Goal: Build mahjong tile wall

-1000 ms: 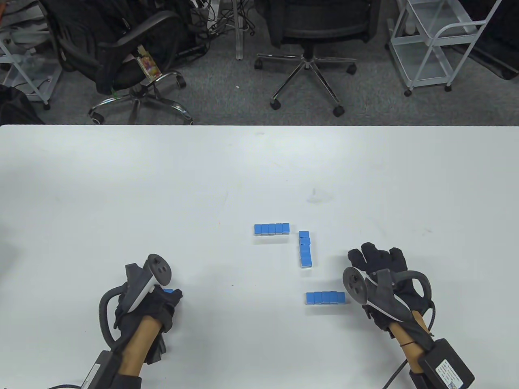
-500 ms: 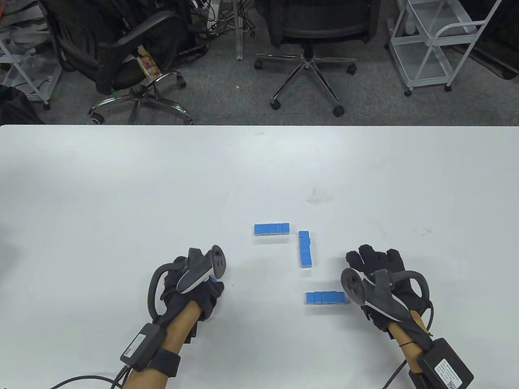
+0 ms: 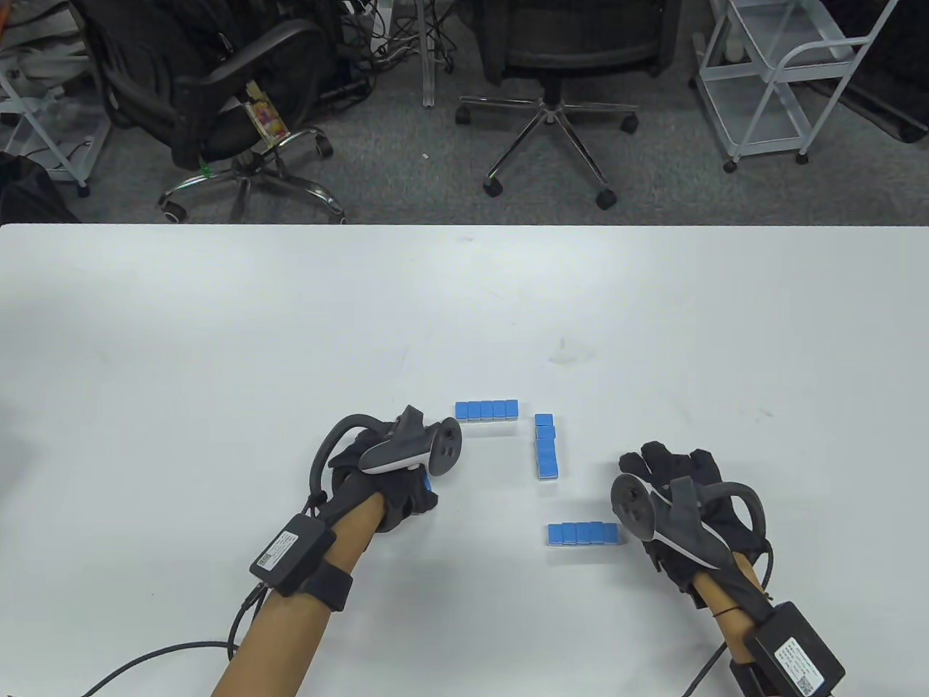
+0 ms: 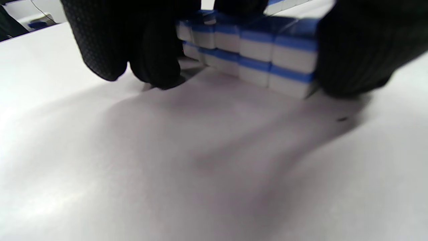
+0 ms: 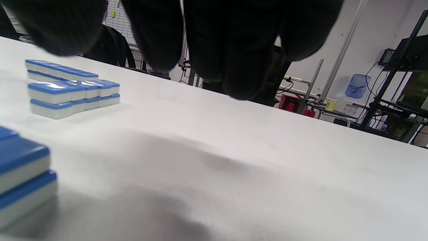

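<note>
The left hand (image 4: 254,43) clamps a two-high tile row (image 4: 254,53) by its end faces; the hard, smooth, loose tiles probably buckle unless squeezed endwise

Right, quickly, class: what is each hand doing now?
Left hand: grips a double-layer row of tiles by its ends.
Right hand: open, holding nothing.

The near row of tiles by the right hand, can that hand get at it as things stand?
Probably yes. The right hand rests open just beside the right end of the near row of tiles, with only bare table between them. The left hand is away, gripping its own double-stacked row.
</note>
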The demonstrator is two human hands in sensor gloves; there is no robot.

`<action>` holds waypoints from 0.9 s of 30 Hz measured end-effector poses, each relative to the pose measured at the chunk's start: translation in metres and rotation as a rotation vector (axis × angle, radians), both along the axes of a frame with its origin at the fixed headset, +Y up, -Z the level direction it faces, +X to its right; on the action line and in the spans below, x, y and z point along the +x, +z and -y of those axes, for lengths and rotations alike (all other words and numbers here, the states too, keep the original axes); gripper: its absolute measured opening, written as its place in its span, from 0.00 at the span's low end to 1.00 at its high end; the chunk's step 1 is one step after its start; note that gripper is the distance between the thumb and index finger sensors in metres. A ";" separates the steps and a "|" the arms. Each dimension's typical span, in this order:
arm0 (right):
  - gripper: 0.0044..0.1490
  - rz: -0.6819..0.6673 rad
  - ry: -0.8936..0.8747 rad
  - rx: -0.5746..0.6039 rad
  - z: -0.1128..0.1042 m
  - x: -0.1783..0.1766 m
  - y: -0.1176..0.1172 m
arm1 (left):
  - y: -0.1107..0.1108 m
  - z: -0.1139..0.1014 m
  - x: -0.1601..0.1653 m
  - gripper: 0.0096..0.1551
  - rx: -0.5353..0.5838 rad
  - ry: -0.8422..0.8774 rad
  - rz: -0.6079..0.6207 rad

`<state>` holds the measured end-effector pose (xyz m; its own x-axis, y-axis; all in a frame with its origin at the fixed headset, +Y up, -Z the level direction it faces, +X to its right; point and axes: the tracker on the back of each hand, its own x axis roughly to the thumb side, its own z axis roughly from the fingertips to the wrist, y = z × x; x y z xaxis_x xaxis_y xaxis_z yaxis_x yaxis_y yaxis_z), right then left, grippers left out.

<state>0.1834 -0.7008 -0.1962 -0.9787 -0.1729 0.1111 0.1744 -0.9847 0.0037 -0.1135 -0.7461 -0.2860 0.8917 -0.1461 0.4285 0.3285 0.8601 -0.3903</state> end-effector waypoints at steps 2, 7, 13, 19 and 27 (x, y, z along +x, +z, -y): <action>0.41 -0.004 0.000 -0.001 0.000 0.000 0.000 | -0.002 -0.001 0.000 0.55 0.001 0.026 0.015; 0.41 -0.011 -0.001 -0.001 0.000 0.000 -0.001 | -0.006 -0.004 0.003 0.54 0.002 -0.001 0.009; 0.41 -0.016 -0.002 0.003 0.000 0.000 -0.001 | -0.014 -0.005 0.007 0.53 -0.002 -0.010 -0.020; 0.41 -0.013 -0.011 0.011 -0.002 0.002 0.000 | -0.019 -0.006 0.009 0.51 -0.006 -0.017 -0.045; 0.41 -0.014 -0.008 0.011 -0.001 0.002 0.000 | -0.020 -0.006 0.009 0.51 -0.004 -0.005 -0.051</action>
<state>0.1855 -0.6995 -0.1964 -0.9782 -0.1668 0.1234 0.1669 -0.9859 -0.0095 -0.1042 -0.7401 -0.3059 0.9115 -0.1492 0.3832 0.3127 0.8567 -0.4102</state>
